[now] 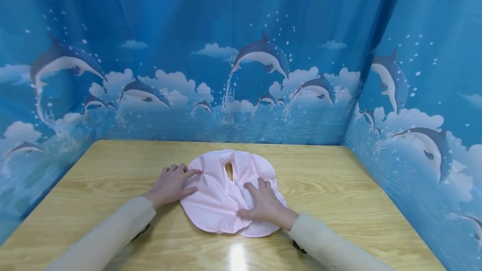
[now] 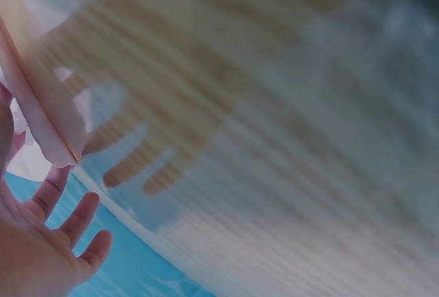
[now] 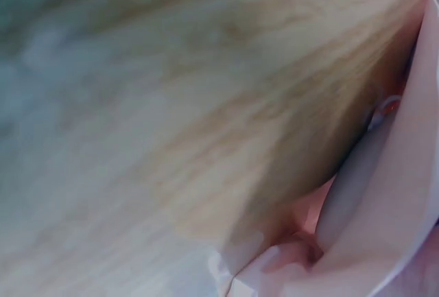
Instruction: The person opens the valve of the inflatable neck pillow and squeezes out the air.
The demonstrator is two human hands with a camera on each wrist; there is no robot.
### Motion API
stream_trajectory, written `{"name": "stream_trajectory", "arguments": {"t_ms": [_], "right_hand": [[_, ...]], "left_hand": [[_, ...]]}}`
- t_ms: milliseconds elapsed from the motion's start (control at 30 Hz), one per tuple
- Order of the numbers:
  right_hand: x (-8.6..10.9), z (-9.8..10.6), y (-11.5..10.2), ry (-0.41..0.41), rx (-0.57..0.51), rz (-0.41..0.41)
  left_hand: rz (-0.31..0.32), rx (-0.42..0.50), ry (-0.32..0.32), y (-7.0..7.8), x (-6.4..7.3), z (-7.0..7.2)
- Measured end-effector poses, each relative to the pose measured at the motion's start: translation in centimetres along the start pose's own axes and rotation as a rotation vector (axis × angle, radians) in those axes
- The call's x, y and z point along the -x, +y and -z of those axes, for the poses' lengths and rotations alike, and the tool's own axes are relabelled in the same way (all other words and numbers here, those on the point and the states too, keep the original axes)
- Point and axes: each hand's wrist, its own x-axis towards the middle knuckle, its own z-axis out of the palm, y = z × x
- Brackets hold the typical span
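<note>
A pink round-edged cloth piece [image 1: 216, 195], bib-like in shape, lies creased on the table with an oval opening near its top middle. My left hand [image 1: 171, 185] rests at its left edge, thumb and forefinger touching the fabric, the other fingers loose. In the left wrist view this hand [image 2: 41, 242] has spread fingers beside the pink rim [image 2: 38, 115]. On the cloth's right half lies my right hand [image 1: 263, 206], fingers spread over a whitish patch. From the right wrist, the pink cloth [image 3: 391, 194] stands a little off the tabletop; that hand is mostly hidden there.
The glossy wood-grain table [image 1: 339, 204] mirrors the left hand in the left wrist view. A blue dolphin-print curtain [image 1: 180, 53] stands along the table's back, and similar curtain hangs at both sides.
</note>
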Motion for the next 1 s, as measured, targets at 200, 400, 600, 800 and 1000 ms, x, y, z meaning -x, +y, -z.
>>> {"name": "stream_trajectory", "arguments": {"t_ms": [200, 400, 600, 800, 1000], "right_hand": [[0.03, 0.04, -0.16, 0.045, 0.085, 0.013], [0.06, 0.28, -0.32, 0.044, 0.077, -0.048], [0.1, 0.55, -0.2, 0.0, 0.036, -0.06], [0.0, 0.41, -0.07, 0.018, 0.083, 0.011], [-0.1, 0.14, -0.21, 0.06, 0.101, 0.079]], "left_hand": [[-0.003, 0.002, 0.003, 0.04, -0.09, 0.02], [0.0, 0.009, -0.003, -0.04, -0.08, -0.09], [-0.003, 0.016, -0.003, -0.25, -0.02, -0.34], [-0.005, 0.014, -0.002, -0.2, 0.05, -0.26], [0.002, 0.01, -0.016, -0.06, -0.01, -0.23]]}}
